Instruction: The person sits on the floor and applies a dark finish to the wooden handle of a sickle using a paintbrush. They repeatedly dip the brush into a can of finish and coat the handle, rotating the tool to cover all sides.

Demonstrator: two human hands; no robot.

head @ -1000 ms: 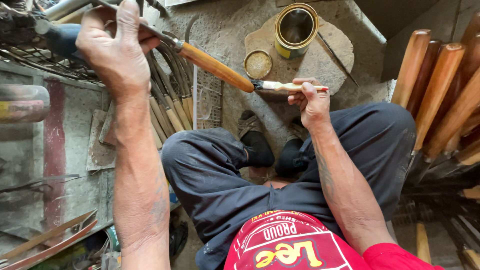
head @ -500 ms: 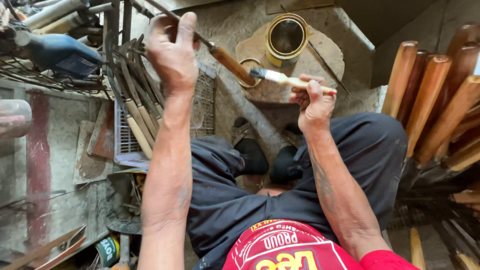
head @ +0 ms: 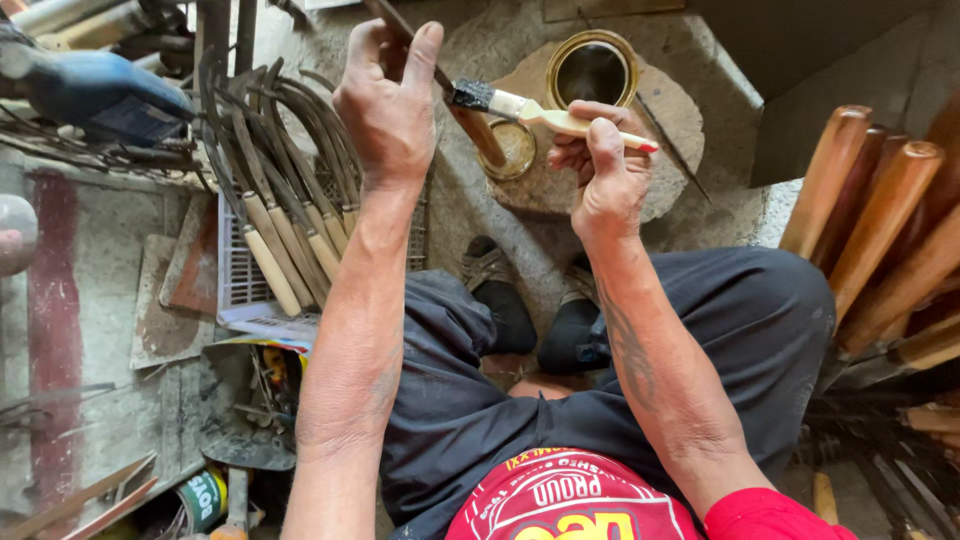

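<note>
My left hand (head: pixel 392 105) is raised and gripped around the metal blade end of a tool whose brown wooden handle (head: pixel 480 135) points down and to the right. My right hand (head: pixel 603 170) holds a small paintbrush (head: pixel 530 112) with a pale handle and red tip; its dark bristles touch the wooden handle. Beyond the brush an open gold-rimmed tin (head: pixel 592 70) stands on a flat stone (head: pixel 660 150), with its round lid (head: pixel 515 152) lying beside it.
Several curved sickles with pale wooden handles (head: pixel 285 200) lie on a white crate (head: pixel 240 290) at the left. A blue power tool (head: pixel 95 90) rests at upper left. Varnished brown handles (head: pixel 880 220) lean at the right. My crossed legs and dark shoes (head: pixel 510 310) fill the middle.
My left hand has moved right and nearer with the tool, turning its wooden handle steeper. My right hand has lifted the brush from the lid to the handle.
</note>
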